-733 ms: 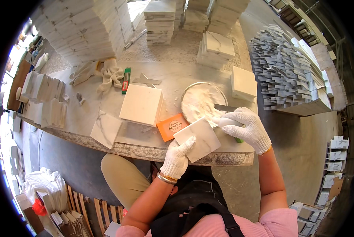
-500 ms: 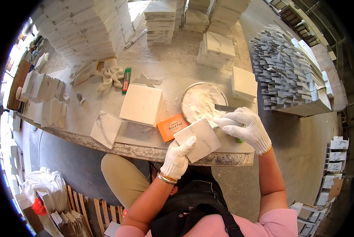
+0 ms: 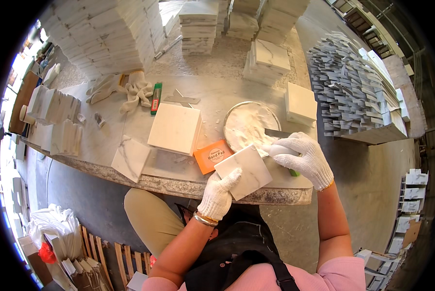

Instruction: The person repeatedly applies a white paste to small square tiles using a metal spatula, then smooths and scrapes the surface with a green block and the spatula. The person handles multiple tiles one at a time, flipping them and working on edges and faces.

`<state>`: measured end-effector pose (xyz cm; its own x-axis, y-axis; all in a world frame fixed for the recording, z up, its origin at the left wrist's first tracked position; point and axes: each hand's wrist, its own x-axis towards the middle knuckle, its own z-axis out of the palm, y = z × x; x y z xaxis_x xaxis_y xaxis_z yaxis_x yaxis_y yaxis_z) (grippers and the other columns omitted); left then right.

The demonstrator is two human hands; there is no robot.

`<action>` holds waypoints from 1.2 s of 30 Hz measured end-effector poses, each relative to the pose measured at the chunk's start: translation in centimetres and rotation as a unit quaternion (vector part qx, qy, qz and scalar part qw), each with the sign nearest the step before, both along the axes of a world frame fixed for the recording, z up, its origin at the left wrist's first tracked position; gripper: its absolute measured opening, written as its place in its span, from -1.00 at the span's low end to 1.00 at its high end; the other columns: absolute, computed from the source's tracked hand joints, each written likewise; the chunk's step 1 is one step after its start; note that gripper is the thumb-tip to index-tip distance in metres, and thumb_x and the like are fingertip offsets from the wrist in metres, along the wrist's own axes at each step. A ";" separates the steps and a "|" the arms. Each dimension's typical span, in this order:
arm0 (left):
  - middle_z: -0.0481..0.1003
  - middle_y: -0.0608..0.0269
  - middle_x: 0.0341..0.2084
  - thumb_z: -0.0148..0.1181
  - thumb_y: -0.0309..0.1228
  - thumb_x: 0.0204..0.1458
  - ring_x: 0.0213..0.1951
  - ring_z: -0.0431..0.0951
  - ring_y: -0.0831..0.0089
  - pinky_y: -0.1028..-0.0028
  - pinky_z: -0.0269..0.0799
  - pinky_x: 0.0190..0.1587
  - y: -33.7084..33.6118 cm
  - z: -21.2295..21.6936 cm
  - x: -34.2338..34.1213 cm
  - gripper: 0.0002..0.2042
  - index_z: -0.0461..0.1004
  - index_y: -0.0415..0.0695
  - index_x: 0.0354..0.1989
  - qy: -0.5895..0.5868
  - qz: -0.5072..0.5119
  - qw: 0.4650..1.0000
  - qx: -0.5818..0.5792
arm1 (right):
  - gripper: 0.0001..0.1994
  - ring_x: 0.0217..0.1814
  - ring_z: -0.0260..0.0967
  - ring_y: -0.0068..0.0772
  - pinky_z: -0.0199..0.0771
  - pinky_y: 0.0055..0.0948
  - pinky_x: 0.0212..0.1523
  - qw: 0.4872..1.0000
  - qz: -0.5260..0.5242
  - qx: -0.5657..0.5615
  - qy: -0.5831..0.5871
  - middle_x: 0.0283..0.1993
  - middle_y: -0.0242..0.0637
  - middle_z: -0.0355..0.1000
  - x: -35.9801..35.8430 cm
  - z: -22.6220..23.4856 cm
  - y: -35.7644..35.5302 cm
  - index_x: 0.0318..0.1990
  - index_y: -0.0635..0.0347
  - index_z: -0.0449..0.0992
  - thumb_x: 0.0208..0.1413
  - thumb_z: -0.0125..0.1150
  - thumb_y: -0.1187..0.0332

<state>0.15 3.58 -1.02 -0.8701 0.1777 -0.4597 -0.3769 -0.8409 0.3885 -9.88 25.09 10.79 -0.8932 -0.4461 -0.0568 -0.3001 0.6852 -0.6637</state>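
In a white knit glove, my left hand (image 3: 216, 196) grips the lower left corner of a white marble tile (image 3: 249, 169), thumb on top. The tile is tilted at the table's front edge, its grey veins showing. My right hand (image 3: 304, 157), gloved too, is closed around a tool with a flat grey blade, a putty knife (image 3: 277, 133); its handle is hidden in the fingers. The blade points left over the rim of a round tub of creamy white paste (image 3: 249, 121). Left of the tile lies an orange hand pad box (image 3: 212, 156), partly covered by it.
Stacked square tiles (image 3: 174, 127) stand left of the tub, more tiles (image 3: 301, 104) right. A loose tile (image 3: 131, 157), spare gloves (image 3: 136, 89), a green box (image 3: 156, 98) and flat metal blades (image 3: 182, 100) lie leftward. Tall tile stacks (image 3: 101, 34) rise behind; a loaded pallet (image 3: 353, 87) stands right.
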 end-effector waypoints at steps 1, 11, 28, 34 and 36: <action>0.50 0.08 0.11 0.23 -0.49 0.20 0.11 0.55 0.24 0.23 0.50 0.19 0.0 0.0 0.0 -0.52 0.32 -0.33 0.28 0.001 -0.001 1.000 0.001 | -0.56 -0.18 0.45 -0.21 0.45 -0.30 -0.07 1.000 0.001 -0.011 0.004 -0.25 -0.16 0.56 0.0 -0.1 0.1 0.00 0.24 0.67 -0.05 0.44 0.21; 0.53 0.15 0.05 0.25 -0.44 0.20 0.04 0.58 0.31 0.29 0.54 0.12 0.0 -0.3 0.2 -0.56 0.38 -0.30 0.23 0.006 -0.004 1.000 0.003 | -0.70 -0.09 0.54 -0.56 0.53 -0.52 -0.02 0.946 -0.156 -0.268 -0.094 -0.16 -0.28 0.61 -2.8 2.1 -2.6 -0.08 0.28 0.64 0.04 0.46 0.35; 0.52 0.19 0.08 0.27 -0.44 0.20 0.08 0.56 0.33 0.27 0.51 0.15 -0.1 -0.3 0.3 -0.56 0.40 -0.26 0.24 0.012 -0.019 1.000 0.003 | -0.65 -0.02 0.53 -0.28 0.51 -0.35 0.02 0.992 -0.068 0.100 -0.026 -0.12 -0.20 0.60 -14.9 -3.9 -7.5 -0.03 0.15 0.60 0.01 0.36 0.28; 0.53 0.18 0.07 0.27 -0.45 0.20 0.08 0.57 0.32 0.27 0.51 0.16 -0.4 -0.7 0.5 -0.57 0.40 -0.28 0.23 0.027 -0.002 1.000 -0.009 | -0.62 -0.14 0.54 -0.19 0.51 -0.29 -0.06 0.985 -0.062 0.071 0.146 -0.16 -0.23 0.60 -11.3 -1.6 -5.3 -0.01 0.11 0.60 0.05 0.34 0.15; 0.54 0.18 0.06 0.26 -0.47 0.19 0.07 0.57 0.32 0.28 0.51 0.15 -0.1 -0.3 0.3 -0.58 0.41 -0.29 0.21 0.027 -0.001 1.000 -0.013 | -0.65 -0.15 0.53 -0.16 0.51 -0.28 -0.07 0.967 -0.078 0.150 0.188 -0.18 -0.26 0.60 -9.5 -1.3 -2.1 -0.03 0.05 0.63 0.08 0.31 0.11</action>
